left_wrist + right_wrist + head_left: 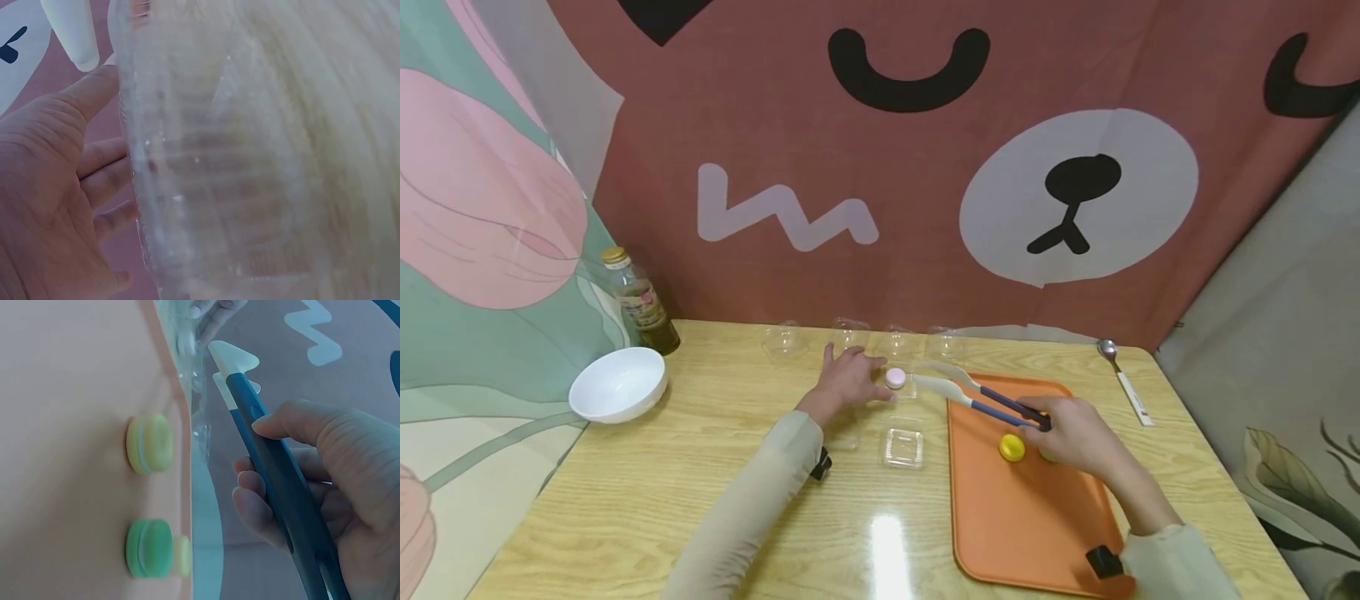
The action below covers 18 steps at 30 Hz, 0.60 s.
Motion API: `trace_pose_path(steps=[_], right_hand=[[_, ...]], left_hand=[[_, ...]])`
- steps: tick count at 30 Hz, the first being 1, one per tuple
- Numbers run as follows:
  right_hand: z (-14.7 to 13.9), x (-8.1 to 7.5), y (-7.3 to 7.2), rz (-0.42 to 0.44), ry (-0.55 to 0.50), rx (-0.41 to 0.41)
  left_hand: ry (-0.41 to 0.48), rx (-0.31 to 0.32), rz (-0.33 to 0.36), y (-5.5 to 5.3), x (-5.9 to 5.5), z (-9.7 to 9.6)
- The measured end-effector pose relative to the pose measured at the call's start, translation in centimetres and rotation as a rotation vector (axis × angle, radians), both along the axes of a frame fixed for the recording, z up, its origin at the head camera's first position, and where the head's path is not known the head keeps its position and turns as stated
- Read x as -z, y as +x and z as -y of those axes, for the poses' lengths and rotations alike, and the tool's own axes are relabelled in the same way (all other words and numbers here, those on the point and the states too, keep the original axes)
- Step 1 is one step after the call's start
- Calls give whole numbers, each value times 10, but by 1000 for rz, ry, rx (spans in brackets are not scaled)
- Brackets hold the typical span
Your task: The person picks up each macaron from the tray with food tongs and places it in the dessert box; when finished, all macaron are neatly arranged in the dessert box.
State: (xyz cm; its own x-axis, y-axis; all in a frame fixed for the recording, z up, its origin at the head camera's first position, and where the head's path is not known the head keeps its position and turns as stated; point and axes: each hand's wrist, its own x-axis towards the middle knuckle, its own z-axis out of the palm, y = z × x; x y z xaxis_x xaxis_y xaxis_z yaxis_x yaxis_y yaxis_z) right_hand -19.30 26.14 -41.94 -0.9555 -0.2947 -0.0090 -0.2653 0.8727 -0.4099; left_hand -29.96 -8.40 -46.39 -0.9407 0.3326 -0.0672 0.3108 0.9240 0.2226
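A pink macaron [895,378] sits in a clear plastic box near the middle of the table. Around it my left hand [850,379] is spread, thumb and fingers beside the box; whether they touch it I cannot tell. My right hand [1070,429] grips tongs [973,402] with blue handles and pale tips. Those tips are apart, just right of the pink macaron, with nothing between them. Below the right hand, an orange tray [1022,525] holds a yellow macaron [1011,447], a green macaron [149,548] and another yellow one [181,555], partly hidden behind the green.
Another clear box [903,447] stands in front of the macaron's box. Several clear domed lids [895,342] line the table's back edge. At left are a white bowl [617,386] and a bottle [643,308] of dark liquid. A spoon [1125,383] lies at right, behind the tray.
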Motion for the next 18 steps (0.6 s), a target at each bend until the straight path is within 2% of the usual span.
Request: trace_pose_path(steps=[8, 18], right_hand=[[-19, -1, 10, -43, 0, 54], [-40, -2, 23, -33, -25, 104]], left_hand=[[-2, 3, -3, 2, -1, 0], [8, 10, -7, 5, -5, -1]])
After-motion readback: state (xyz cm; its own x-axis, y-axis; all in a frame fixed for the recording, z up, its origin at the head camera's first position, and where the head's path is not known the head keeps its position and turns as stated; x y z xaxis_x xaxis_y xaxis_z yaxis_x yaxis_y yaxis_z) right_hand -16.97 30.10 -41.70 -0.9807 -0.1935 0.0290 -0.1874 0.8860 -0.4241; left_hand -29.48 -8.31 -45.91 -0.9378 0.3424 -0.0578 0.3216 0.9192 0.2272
